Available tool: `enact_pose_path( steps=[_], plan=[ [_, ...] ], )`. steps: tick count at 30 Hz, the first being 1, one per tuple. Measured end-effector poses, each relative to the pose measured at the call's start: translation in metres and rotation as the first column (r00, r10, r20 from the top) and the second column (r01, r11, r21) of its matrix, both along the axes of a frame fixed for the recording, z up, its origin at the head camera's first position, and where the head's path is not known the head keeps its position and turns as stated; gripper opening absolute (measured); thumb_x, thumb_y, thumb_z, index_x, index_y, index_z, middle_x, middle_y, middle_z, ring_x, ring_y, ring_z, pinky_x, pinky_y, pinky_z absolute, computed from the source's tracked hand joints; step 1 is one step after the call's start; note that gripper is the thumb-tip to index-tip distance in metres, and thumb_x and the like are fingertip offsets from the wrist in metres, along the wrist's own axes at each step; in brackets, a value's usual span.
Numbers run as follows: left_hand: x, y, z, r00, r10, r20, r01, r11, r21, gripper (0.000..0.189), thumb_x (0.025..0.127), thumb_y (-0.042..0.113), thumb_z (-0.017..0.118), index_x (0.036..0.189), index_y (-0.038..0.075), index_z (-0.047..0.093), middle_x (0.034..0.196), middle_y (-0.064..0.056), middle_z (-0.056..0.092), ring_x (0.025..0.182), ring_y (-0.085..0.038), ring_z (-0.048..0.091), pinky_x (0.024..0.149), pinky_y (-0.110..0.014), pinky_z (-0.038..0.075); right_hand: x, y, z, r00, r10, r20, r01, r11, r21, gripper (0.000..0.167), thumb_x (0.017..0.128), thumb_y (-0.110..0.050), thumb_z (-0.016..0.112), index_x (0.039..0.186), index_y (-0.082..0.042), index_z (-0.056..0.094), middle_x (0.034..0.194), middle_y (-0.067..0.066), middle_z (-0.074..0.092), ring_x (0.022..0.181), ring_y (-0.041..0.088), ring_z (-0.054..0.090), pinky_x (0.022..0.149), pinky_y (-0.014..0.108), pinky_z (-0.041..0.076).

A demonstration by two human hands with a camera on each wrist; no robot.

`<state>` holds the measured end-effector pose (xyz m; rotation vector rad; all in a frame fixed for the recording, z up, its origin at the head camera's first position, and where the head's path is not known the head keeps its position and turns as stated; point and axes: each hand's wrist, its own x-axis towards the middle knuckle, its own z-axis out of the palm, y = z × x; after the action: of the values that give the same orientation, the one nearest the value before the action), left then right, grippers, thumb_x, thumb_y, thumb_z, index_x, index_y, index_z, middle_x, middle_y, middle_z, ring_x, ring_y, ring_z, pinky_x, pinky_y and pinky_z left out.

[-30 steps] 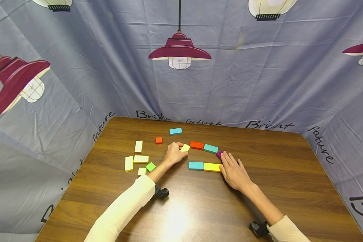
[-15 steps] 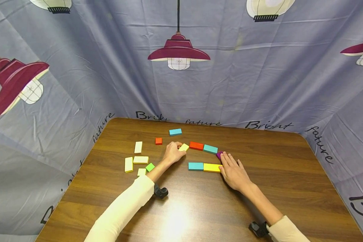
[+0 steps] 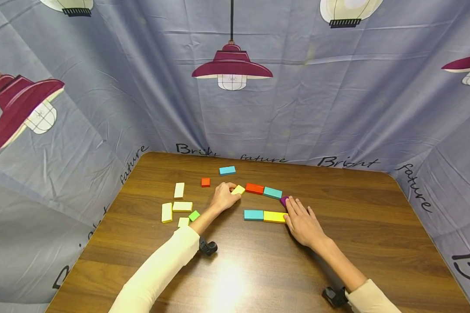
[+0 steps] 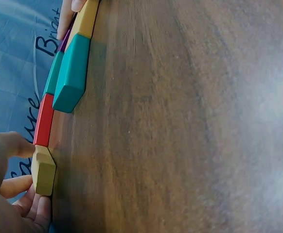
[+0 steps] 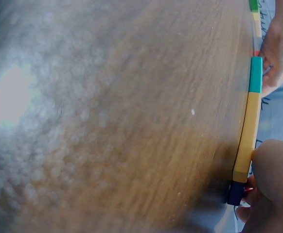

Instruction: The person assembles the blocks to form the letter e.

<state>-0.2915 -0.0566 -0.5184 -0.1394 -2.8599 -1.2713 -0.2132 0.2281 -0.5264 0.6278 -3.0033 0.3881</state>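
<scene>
My left hand (image 3: 223, 198) pinches a small pale yellow block (image 3: 239, 190) at the left end of a red block (image 3: 254, 188). In the left wrist view, fingers and thumb bracket this yellow block (image 4: 44, 171), whose end is right at the red one. Beyond the red block lie a teal block (image 3: 272, 193) and a purple block (image 3: 283, 201), in a curving row. My right hand (image 3: 305, 224) lies with fingers straight over the purple block and the right end of a long yellow block (image 3: 275, 217). A blue block (image 3: 253, 215) adjoins that yellow one. In the right wrist view, a dark block (image 5: 236, 192) shows by my right fingers.
Left of my left hand lie several pale yellow blocks (image 3: 182, 206) and a green block (image 3: 194, 216). Farther back are a small red block (image 3: 206, 182) and a blue block (image 3: 227, 171). A patterned curtain (image 3: 297, 108) hangs behind the wooden table (image 3: 360, 208).
</scene>
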Motion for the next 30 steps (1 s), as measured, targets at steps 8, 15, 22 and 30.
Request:
enact_pose_path(
  steps=[8, 15, 22, 30],
  plan=[
    [-0.019, -0.011, 0.011, 0.999, 0.039, -0.017, -0.037, 0.994, 0.107, 0.04, 0.09, 0.014, 0.068, 0.126, -0.002, 0.064, 0.108, -0.014, 0.064, 0.103, -0.028, 0.06, 0.088, -0.04, 0.05, 0.0, 0.001, 0.0, 1.0, -0.001, -0.002, 0.001, 1.0, 0.003, 0.056, 0.107, -0.024, 0.045, 0.151, 0.008, 0.032, 0.156, 0.026, 0.03, 0.142, 0.044, 0.029, 0.107, 0.069, 0.023],
    [-0.049, -0.027, 0.016, 0.999, 0.043, -0.029, -0.041, 0.995, 0.089, 0.05, 0.093, 0.013, 0.067, 0.139, -0.001, 0.053, 0.133, -0.021, 0.056, 0.122, -0.035, 0.053, 0.101, -0.042, 0.043, 0.0, 0.001, -0.002, 1.0, -0.004, -0.002, 0.004, 1.0, -0.003, 0.056, 0.106, -0.023, 0.046, 0.151, 0.008, 0.033, 0.155, 0.026, 0.031, 0.142, 0.044, 0.03, 0.107, 0.07, 0.023],
    [-0.059, -0.031, 0.015, 0.997, -0.034, 0.074, 0.038, 0.998, -0.044, 0.06, 0.099, 0.016, 0.061, 0.153, 0.003, 0.036, 0.154, -0.018, 0.036, 0.141, -0.036, 0.032, 0.111, -0.046, 0.032, 0.002, 0.0, -0.003, 1.0, -0.006, 0.01, 0.006, 1.0, -0.002, 0.057, 0.106, -0.024, 0.046, 0.152, 0.007, 0.031, 0.156, 0.026, 0.029, 0.142, 0.044, 0.028, 0.107, 0.07, 0.023],
    [-0.067, -0.029, 0.008, 0.998, -0.032, 0.063, 0.043, 0.98, -0.196, 0.051, 0.099, 0.017, 0.061, 0.147, 0.003, 0.047, 0.143, -0.018, 0.048, 0.128, -0.032, 0.049, 0.104, -0.043, 0.042, 0.0, 0.0, -0.001, 1.0, -0.006, 0.007, 0.006, 1.0, 0.0, 0.057, 0.106, -0.025, 0.046, 0.152, 0.007, 0.032, 0.157, 0.025, 0.029, 0.143, 0.043, 0.028, 0.107, 0.069, 0.023]
  ],
)
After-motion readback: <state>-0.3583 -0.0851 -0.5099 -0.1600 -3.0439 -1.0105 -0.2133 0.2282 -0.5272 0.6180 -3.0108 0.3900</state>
